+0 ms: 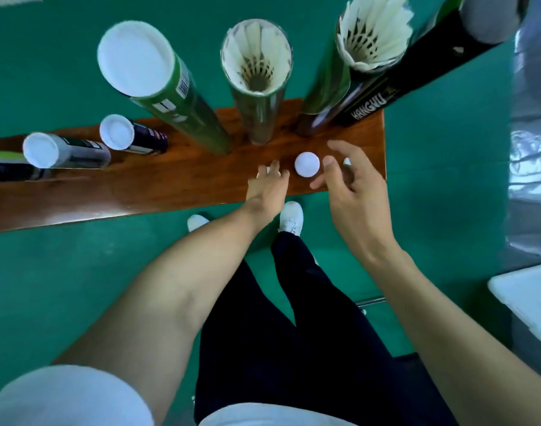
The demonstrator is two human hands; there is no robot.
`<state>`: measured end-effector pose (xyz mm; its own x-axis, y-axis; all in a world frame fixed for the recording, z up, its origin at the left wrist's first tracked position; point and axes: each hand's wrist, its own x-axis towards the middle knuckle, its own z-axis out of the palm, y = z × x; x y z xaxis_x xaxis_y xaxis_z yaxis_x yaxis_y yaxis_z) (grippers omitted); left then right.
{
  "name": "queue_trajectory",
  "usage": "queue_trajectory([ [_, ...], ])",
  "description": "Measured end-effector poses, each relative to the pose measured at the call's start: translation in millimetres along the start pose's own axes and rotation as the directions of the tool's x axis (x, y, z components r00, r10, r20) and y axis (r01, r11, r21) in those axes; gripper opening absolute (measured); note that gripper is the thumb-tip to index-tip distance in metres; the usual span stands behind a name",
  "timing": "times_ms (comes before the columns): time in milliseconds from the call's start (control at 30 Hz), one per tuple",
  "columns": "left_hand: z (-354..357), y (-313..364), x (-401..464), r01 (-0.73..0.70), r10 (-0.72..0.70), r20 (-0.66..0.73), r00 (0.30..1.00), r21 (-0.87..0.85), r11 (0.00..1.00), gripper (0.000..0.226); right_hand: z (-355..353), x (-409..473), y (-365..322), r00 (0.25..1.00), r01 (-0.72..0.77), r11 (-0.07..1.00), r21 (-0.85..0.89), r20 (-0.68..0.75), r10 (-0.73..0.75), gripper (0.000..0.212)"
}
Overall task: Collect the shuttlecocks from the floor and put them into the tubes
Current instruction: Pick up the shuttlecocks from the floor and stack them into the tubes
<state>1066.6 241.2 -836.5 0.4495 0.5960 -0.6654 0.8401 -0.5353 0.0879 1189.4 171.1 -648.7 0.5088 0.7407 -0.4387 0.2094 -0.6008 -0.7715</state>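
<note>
Several shuttlecock tubes stand on a brown wooden bench. A green tube at the left has a white cap. The middle tube is open, with white shuttlecocks stacked inside. From the open tube to the right, a shuttlecock sticks out at the top. On the bench before them lies a round white lid. My left hand reaches down to the bench left of the lid, fingers over a small white piece. My right hand hovers right of the lid, fingers loosely curled, holding nothing.
A black tube leans at the back right. Two capped tubes stand at the bench's left end. A tiny white bit lies by my right fingers. My white shoes stand on the green floor. A white box sits at right.
</note>
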Motion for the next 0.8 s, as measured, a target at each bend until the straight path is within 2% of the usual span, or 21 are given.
queue_trajectory([
  [167,14,-4,10,0.009,-0.006,-0.057,0.998,0.046,0.999,0.063,-13,-4,10,1.0,0.018,0.999,-0.041,0.013,-0.018,0.023],
  [267,10,-3,4,-0.004,0.004,-0.034,0.999,-0.014,1.0,0.054,-16,-7,10,1.0,0.011,0.999,-0.044,0.003,-0.011,0.025],
  [333,-3,-6,-10,-0.047,0.041,-0.063,0.997,-0.109,0.993,0.036,-14,-8,6,1.0,0.007,0.999,-0.039,0.004,-0.007,0.025],
  [400,-25,-10,-33,-0.159,0.136,-0.103,0.985,-0.261,0.952,0.021,-13,-8,0,1.0,0.006,1.0,-0.02,0.022,-0.006,0.023],
  [467,-55,-15,-67,-0.198,0.191,-0.056,0.98,-0.393,0.898,0.027,-11,-8,-8,0.998,-0.005,1.0,0.014,0.058,0.004,0.023],
  [533,-85,-19,-103,-0.18,0.196,-0.005,0.981,-0.421,0.889,0.024,-10,-8,-12,0.997,-0.023,0.999,0.033,0.08,0.02,0.025],
  [600,-123,-27,-146,-0.15,0.129,-0.076,0.989,-0.476,0.867,0.017,-10,-8,-21,0.994,-0.013,0.999,0.03,0.106,0.009,0.027],
  [667,-168,-38,-184,-0.149,0.033,-0.215,0.976,-0.554,0.819,0.012,-8,-6,-31,0.993,-0.018,1.0,0.021,0.12,0.015,0.028],
  [733,-218,-47,-209,-0.206,-0.043,-0.364,0.93,-0.615,0.761,0.011,-3,-2,-41,0.991,-0.037,0.999,0.013,0.126,0.035,0.033],
  [800,-269,-51,-219,-0.311,-0.068,-0.512,0.857,-0.616,0.724,0.011,3,4,-52,0.99,-0.042,0.999,-0.004,0.138,0.042,0.04],
])
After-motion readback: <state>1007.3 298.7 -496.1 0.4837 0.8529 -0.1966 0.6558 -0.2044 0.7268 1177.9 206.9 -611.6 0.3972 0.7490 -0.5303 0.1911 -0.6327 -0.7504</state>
